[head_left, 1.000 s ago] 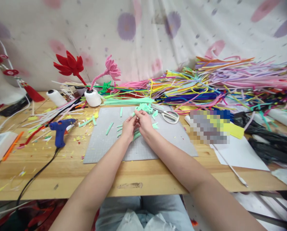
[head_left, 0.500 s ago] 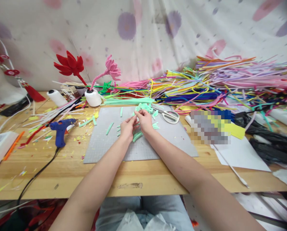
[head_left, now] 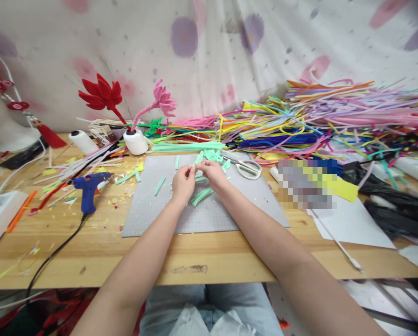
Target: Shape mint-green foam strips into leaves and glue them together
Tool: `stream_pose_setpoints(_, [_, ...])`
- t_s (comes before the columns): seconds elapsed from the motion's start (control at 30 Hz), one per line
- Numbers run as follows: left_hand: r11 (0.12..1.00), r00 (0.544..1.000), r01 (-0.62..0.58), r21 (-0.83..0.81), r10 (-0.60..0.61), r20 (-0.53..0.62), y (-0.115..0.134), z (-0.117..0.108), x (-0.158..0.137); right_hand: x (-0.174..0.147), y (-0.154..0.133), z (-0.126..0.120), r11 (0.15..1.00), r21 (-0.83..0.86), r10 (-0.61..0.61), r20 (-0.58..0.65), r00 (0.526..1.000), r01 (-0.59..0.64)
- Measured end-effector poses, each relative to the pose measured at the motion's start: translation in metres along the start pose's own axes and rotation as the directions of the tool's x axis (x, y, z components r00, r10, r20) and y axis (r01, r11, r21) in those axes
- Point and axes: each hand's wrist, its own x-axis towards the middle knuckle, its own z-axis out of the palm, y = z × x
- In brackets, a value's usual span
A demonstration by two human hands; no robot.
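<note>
My left hand [head_left: 184, 183] and my right hand [head_left: 212, 173] meet over a grey cutting mat [head_left: 146, 214]. Both are closed in a pinch, fingertips nearly touching, on a short mint-green pipe cleaner piece [head_left: 199, 157] that pokes up between them. Fingers partly hide its lower end. Just behind the right hand lies a heap of bent mint-green pieces [head_left: 214, 154]. Straight cut pieces [head_left: 202, 196] rest on the mat beneath my hands, and another strip [head_left: 160, 186] lies to the left. White-handled scissors [head_left: 249, 170] sit at the mat's back right.
A blue glue gun [head_left: 89, 189] with a black cord stands left of the mat. Behind are a red flower [head_left: 101, 92], a pink flower [head_left: 164, 100] in a white spool [head_left: 135, 142], and heaped pipe cleaners [head_left: 279, 126]. White paper [head_left: 356, 226] lies at right.
Both hands have shifted slightly and the wrists have turned. The mint-green piece now shows more clearly above the fingertips. Other things stay where they were.
</note>
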Motion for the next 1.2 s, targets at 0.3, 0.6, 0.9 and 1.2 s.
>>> stream_pose_setpoints(0.3, [0.528, 0.734, 0.677, -0.513, -0.535, 0.418, 0.013, -0.006, 0.009, -0.004, -0.002, 0.002, 0.964, 0.217, 0.129, 0.134, 0.983, -0.156])
stream_pose_setpoints(0.6, [0.851, 0.928, 0.373, -0.37, -0.343, 0.148, 0.006, -0.006, 0.006, -0.004, -0.001, 0.001, 0.944, 0.247, 0.167, 0.218, 0.962, -0.22])
stream_pose_setpoints(0.9, [0.934, 0.968, 0.239, -0.265, -0.207, 0.143, 0.003, -0.006, 0.003, 0.001, -0.004, -0.011, 0.996, 0.07, 0.035, 0.179, 0.983, -0.048])
stream_pose_setpoints(1.2, [0.307, 0.542, 0.84, -0.448, -0.42, 0.728, 0.02, -0.019, 0.008, -0.006, -0.008, -0.013, 0.909, 0.317, 0.116, 0.431, 0.895, -0.271])
